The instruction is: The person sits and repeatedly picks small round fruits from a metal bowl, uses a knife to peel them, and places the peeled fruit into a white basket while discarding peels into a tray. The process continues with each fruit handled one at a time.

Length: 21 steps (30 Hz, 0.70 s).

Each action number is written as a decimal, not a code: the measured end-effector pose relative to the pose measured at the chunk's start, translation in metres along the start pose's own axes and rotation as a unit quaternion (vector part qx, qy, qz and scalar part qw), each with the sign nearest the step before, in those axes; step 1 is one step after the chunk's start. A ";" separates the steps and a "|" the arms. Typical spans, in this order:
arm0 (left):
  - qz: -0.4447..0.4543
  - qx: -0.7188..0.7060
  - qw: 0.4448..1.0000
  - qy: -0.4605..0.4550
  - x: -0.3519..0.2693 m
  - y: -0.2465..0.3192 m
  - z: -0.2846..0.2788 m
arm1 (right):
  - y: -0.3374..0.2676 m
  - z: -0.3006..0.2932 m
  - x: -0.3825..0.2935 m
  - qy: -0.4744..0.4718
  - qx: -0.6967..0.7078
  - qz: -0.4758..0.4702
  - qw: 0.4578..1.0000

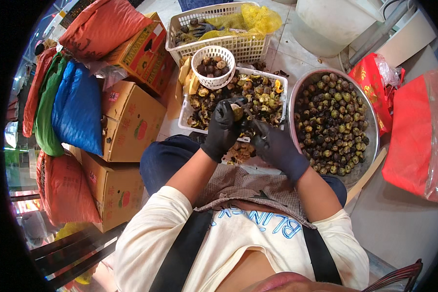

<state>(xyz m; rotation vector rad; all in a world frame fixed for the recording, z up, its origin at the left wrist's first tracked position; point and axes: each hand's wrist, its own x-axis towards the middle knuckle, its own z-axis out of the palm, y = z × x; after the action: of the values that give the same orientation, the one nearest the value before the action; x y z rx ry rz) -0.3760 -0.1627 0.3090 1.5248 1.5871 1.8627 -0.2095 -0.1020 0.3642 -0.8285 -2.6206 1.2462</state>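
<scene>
My left hand, in a black glove, grips a roundish fruit or nut with a pale cut patch and a greenish side. Close at its right, my right hand, in a dark glove, is closed around the handle of a narrow metal tool, likely a knife, whose tip points up toward the fruit. Both hands are over the near edge of a white plastic tray of dark and yellowish peel pieces. A small white basket of dark brown rounds rests at the tray's far left.
A large metal basin of green-brown fruits stands at the right. Beyond the tray is a white crate with yellow netting. Cardboard boxes and filled sacks crowd the left. Red bags and a white bucket flank the basin.
</scene>
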 end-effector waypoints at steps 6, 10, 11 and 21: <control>-0.267 -0.243 0.933 -0.020 -0.008 0.008 0.005 | -0.002 0.017 0.004 -0.009 -0.058 0.030 0.998; -0.316 -0.234 0.915 -0.091 -0.011 0.006 0.003 | 0.011 0.023 0.011 -0.050 0.035 0.015 0.998; -0.322 -0.248 0.908 -0.103 -0.012 0.006 0.002 | 0.012 0.023 0.009 -0.066 0.051 0.021 0.996; -0.474 -0.050 0.844 -0.247 0.008 0.019 -0.007 | 0.036 0.024 0.027 -0.018 -0.208 0.187 0.960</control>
<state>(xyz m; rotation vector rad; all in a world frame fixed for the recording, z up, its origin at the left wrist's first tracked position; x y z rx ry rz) -0.3772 -0.1672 0.3302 0.7868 1.5124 0.8858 -0.2254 -0.0856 0.3188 -1.4363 -2.8937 0.7723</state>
